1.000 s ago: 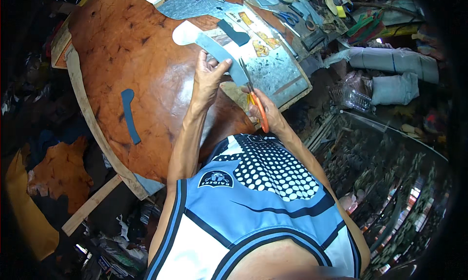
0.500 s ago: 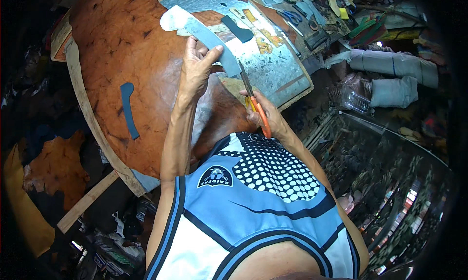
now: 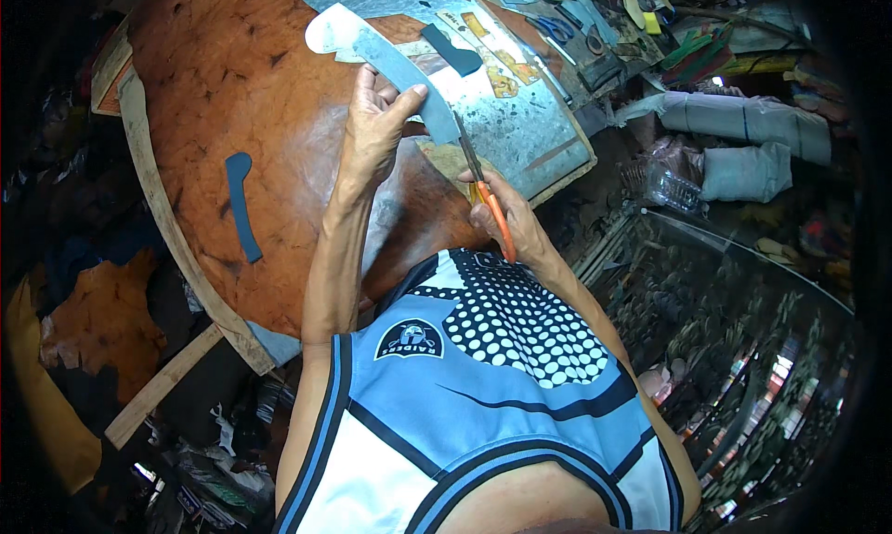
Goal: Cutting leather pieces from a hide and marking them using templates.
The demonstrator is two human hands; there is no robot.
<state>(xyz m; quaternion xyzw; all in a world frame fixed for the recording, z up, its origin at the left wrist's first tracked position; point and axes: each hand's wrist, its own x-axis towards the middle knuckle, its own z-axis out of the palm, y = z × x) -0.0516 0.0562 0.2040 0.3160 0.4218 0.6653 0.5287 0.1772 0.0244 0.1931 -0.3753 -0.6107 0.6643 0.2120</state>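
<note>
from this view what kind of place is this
Probably a small leather or shoemaking workshop. A big brown hide covers the bench, the left hand holds a grey-blue strip at orange-handled scissors in the right hand, and a cut dark blue piece lies alongside.

A dark blue cut strip (image 3: 242,207) lies on brown leather hide (image 3: 232,88).

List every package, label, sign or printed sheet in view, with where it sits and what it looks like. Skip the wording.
Printed sheet: flat on the work board past the scissors, pale grey with yellow-orange pictures.
Wrapped bundle: upper right, long, grey-white.
Smaller bundle: just below it, grey-white, lumpy.
Clear plastic bottle: lying left of the smaller bundle; any label too small to tell.
Round badge: on the person's blue jersey, dark and white.
</note>
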